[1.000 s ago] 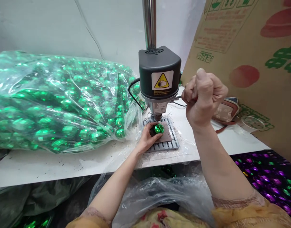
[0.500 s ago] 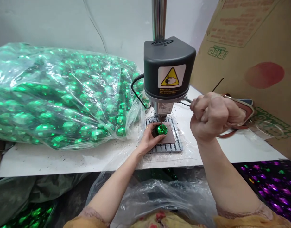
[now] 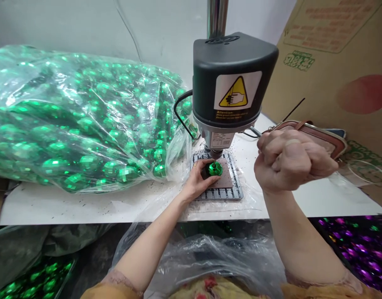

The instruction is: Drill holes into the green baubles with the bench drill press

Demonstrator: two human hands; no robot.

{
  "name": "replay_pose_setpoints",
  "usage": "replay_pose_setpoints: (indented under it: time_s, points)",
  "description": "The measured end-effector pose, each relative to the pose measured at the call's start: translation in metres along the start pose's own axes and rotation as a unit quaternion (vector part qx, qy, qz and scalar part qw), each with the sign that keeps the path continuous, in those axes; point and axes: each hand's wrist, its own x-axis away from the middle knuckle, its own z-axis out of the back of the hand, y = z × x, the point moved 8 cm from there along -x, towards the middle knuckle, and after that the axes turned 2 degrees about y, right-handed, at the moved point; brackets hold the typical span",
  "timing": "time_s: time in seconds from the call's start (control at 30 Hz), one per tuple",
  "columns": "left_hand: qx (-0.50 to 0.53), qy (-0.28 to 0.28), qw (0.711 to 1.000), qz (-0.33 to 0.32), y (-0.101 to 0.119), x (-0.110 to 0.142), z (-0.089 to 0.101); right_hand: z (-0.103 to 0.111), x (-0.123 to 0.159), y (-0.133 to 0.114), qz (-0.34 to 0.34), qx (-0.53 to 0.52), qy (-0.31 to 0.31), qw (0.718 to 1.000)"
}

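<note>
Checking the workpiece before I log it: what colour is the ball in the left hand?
Shiny green, clearest in the head view.

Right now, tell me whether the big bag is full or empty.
Full, or nearly: the bag bulges, green balls showing along its length.

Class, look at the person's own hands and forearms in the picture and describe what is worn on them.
Both hands are ungloved. The left hand has a thin gold-coloured ring on one finger; none can be seen on the right hand. The mustard-yellow sleeves end in dusty-pink cuffs, leaving the forearms bare.
</note>
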Motion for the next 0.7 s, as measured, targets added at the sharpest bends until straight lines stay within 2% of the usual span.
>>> replay_pose_setpoints:
  time_s: [0.13, 0.33, 0.47, 0.57, 0.7]
  points:
    - [0.005, 0.002, 1.000, 0.000, -0.002, 0.000, 0.000, 0.000, 0.001, -0.003, 0.018, -0.004, -0.007, 1.000]
    - [0.022, -0.002, 1.000, 0.002, 0.001, -0.001, -0.001, 0.003, 0.009, 0.000, -0.007, -0.029, -0.037, 0.999]
    - [0.062, 0.004, 0.998, 0.011, 0.004, 0.000, -0.002, 0.006, 0.014, -0.003, -0.014, -0.015, -0.034, 0.999]
    - [0.055, 0.012, 0.998, 0.020, 0.003, 0.002, -0.001, 0.002, 0.000, 0.000, -0.062, -0.002, -0.005, 0.998]
    - [0.041, 0.024, 0.999, 0.026, 0.004, 0.000, 0.000, -0.011, -0.030, 0.022, -0.203, 0.041, 0.027, 0.978]
